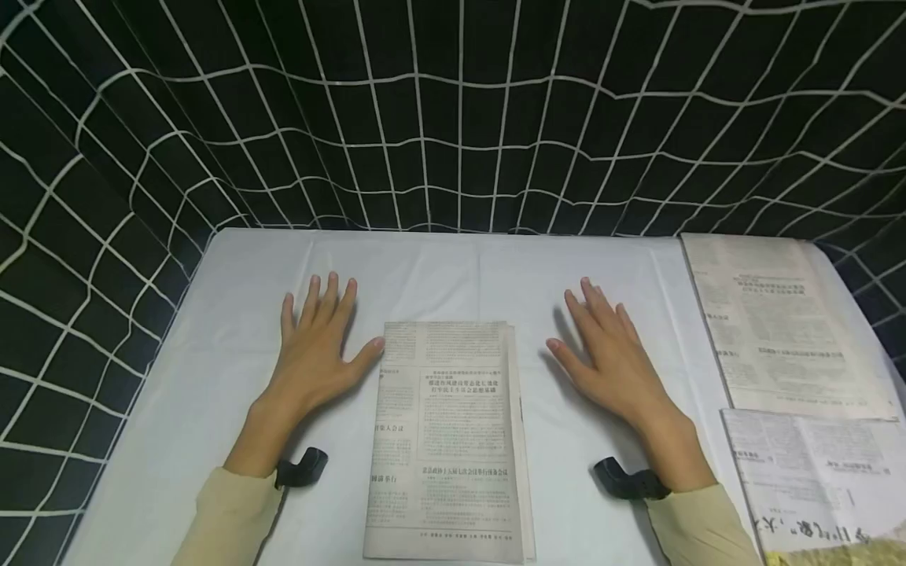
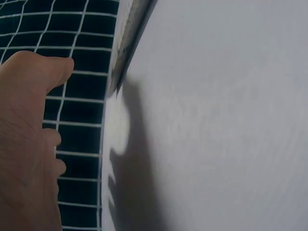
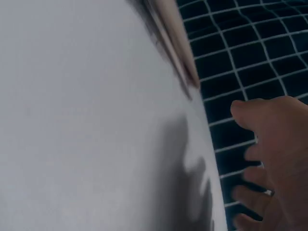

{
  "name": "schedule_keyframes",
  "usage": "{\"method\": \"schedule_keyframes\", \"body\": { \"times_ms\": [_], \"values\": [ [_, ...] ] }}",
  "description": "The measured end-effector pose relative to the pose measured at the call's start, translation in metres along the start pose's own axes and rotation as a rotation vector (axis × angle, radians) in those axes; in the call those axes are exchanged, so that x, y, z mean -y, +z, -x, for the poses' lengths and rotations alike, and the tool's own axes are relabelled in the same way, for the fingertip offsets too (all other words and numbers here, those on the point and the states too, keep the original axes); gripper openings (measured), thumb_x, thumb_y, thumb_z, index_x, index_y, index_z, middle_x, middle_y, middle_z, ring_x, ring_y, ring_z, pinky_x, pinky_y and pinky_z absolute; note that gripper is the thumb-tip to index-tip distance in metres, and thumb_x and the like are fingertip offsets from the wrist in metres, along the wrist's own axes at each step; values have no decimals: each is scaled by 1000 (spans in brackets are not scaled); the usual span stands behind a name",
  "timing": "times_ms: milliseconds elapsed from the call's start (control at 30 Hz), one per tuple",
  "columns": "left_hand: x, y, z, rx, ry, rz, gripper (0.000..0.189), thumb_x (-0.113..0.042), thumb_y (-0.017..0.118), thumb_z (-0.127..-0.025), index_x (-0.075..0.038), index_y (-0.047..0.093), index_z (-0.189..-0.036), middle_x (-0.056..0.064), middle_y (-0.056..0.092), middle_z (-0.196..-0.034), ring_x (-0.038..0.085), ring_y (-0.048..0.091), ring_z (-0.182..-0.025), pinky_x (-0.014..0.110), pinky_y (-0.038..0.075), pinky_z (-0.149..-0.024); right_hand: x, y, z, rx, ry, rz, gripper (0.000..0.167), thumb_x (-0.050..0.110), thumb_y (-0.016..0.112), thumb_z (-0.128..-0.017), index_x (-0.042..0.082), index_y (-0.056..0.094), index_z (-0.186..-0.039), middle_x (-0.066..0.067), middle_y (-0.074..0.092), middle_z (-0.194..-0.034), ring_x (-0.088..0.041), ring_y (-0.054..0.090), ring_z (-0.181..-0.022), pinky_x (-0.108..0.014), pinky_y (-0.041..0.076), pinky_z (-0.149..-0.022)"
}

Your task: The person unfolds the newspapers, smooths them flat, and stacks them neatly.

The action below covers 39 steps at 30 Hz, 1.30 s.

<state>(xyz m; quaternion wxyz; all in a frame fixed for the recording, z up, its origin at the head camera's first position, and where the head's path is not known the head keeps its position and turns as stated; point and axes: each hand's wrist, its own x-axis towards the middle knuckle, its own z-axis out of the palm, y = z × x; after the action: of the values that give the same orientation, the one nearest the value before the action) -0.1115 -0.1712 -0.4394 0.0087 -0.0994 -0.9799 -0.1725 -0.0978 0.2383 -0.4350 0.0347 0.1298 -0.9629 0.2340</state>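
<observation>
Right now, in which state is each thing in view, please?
Left hand: fingers spread, holding nothing
Right hand: raised, holding nothing
Middle newspaper: folded, lying flat
Far right newspaper: lying flat
Near right newspaper: lying flat, partly outside the view
White cloth: spread, lightly creased
White net: hanging, strands wavy

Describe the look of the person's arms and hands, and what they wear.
The left hand and right hand are bare, with no gloves or rings showing. The left sleeve and right sleeve are plain beige. Beside each wrist sits a curved black device: the left device and right device. No cables or markings are discernible.
</observation>
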Motion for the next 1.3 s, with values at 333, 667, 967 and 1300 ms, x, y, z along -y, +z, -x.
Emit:
{"method": "schedule_keyframes", "body": {
  "times_ms": [333, 667, 967, 1300],
  "values": [
    [-19, -5, 8, -4, 43, 65, 89, -66, 54, -99, -17, 28, -168, 11, 14, -179, 33, 4, -169, 64, -3, -132, 29, 7, 4, 28, -15, -137, 49, 32, 70, -102, 3, 65, -141, -16, 70, -133, -39, 68, -122, -60, 51, -105],
    [-58, 0, 14, 3, 97, 134, 74, -55, 62, -99, -10, 50, -157, 17, 50, -161, 35, 44, -153, 57, 29, -120, 57, 11, 18, 68, 130, -199, 38, 27, 72, -100, 3, 71, -130, -7, 79, -103, -16, 70, -85, -37, 54, -78],
    [-88, 3, 25, 84, 31, 280, 65, -48, 72, -95, -10, 61, -147, 6, 73, -129, 24, 69, -117, 46, 58, -95, 70, 12, 21, 140, 244, -244, 41, 24, 78, -95, -1, 71, -126, -4, 80, -92, -13, 65, -75, -29, 49, -68],
    [-101, 9, 36, 206, 21, 339, 61, -49, 71, -96, -13, 64, -144, 1, 72, -119, 18, 66, -104, 38, 54, -88, 73, 12, 27, 218, 294, -323, 41, 24, 77, -95, -1, 71, -127, -6, 80, -101, -13, 70, -82, -28, 51, -73]
  ]
}}
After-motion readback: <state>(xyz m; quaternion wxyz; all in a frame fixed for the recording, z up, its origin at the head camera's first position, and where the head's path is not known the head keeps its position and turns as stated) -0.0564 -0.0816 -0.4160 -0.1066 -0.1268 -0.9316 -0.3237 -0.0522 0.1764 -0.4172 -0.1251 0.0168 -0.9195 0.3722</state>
